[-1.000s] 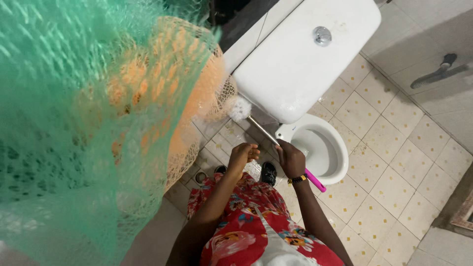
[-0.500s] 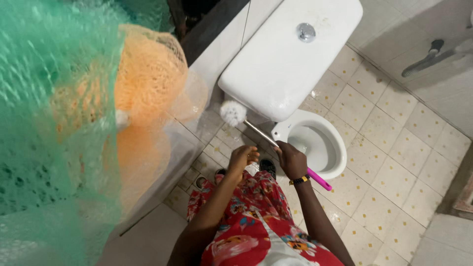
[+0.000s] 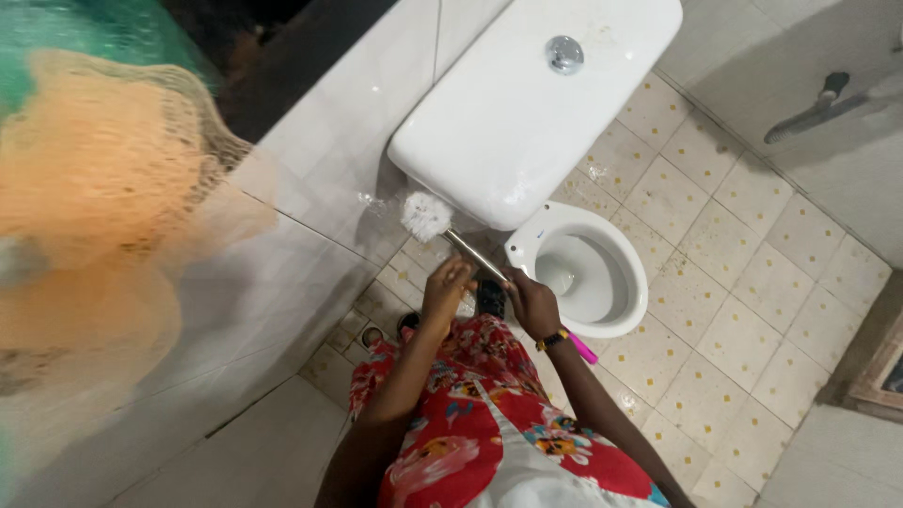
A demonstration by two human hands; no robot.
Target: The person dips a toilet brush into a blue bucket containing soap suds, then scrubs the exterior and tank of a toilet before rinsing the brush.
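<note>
The long toilet brush (image 3: 470, 259), with a round white bristle head, thin metal shaft and pink handle end, lies slantwise just left of the white ceramic toilet bowl (image 3: 616, 310). The right hand (image 3: 530, 303) is closed around its shaft; the left hand (image 3: 446, 288), fingers curled, touches it higher up.

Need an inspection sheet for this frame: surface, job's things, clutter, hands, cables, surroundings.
Surface: pale floor tiles with small yellow dots; some wet marks near the cistern.
Job's things: toilet brush, white bristle head raised beside the cistern; metal shaft, pink handle end. Toilet bowl open, white.
Clutter: small round floor drain by the feet.
Hands: right hand gripping the brush shaft; left hand on or beside the shaft, grip unclear.
Cables: nothing seen.
Surroundings: white wall tiles; orange mesh, blurred, close to the camera.
</note>
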